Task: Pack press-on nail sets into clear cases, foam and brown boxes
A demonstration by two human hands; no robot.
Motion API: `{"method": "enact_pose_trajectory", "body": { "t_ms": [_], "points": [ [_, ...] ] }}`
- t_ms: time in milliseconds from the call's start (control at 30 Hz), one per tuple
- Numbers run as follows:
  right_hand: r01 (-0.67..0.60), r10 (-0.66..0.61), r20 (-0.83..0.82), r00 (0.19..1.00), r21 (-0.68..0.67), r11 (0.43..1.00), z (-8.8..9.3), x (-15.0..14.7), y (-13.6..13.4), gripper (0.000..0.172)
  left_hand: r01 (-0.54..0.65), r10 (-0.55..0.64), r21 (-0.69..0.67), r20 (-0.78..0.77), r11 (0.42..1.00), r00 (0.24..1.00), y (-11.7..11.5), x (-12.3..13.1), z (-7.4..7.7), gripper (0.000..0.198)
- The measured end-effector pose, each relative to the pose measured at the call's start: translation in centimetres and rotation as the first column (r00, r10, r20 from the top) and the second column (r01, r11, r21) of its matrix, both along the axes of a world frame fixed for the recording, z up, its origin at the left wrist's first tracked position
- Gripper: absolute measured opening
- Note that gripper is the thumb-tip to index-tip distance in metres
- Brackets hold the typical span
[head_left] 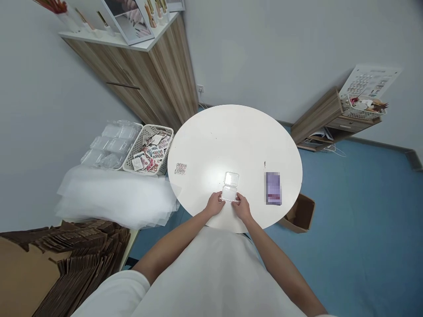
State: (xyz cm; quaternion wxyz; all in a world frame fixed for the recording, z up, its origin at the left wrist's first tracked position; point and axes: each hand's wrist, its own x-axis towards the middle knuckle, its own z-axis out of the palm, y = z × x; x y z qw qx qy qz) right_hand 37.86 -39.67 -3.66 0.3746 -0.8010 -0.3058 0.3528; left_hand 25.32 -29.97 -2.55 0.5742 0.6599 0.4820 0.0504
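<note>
On the white round table [238, 136] a small clear plastic case [229, 193] lies unfolded, its lid [231, 178] tipped back away from me. At the case's left edge my left hand [215, 203] grips the lower part with curled fingers. My right hand [242, 207] holds the opposite edge, thumb at the near side. Inside, the case looks bare and see-through. A small set of press-on nails [180, 168] rests near the table's left edge. To the right lies a blurred-out purple item [273, 188].
Left of the table stand a white basket of printed nail cards [148, 152] and a basket of clear cases [114, 143]. Translucent plastic sheets [115, 193] and stacked flat cardboard [76, 259] lie nearer me. An open cardboard box [301, 213] sits on the floor at right.
</note>
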Motion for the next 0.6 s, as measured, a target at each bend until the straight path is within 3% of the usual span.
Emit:
{"method": "enact_pose_trajectory", "body": {
  "t_ms": [100, 300, 600],
  "points": [
    [-0.021, 0.021, 0.005, 1.0, -0.017, 1.0, 0.4, 0.1, 0.5, 0.04, 0.01, -0.01, 0.004, 0.018, 1.0, 1.0, 0.3, 0.3, 0.3, 0.034],
    [-0.075, 0.078, 0.048, 0.996, -0.06, 0.995, 1.0, 0.4, 1.4, 0.019, 0.022, -0.022, 0.039, 0.009, 0.999, 1.0, 0.7, 0.7, 0.5, 0.037],
    [-0.058, 0.059, 0.027, 0.998, -0.031, 0.998, 1.2, 0.4, 1.6, 0.014, 0.052, -0.049, 0.057, -0.042, 0.997, 0.998, 0.5, 0.8, -0.2, 0.041]
  ]
}}
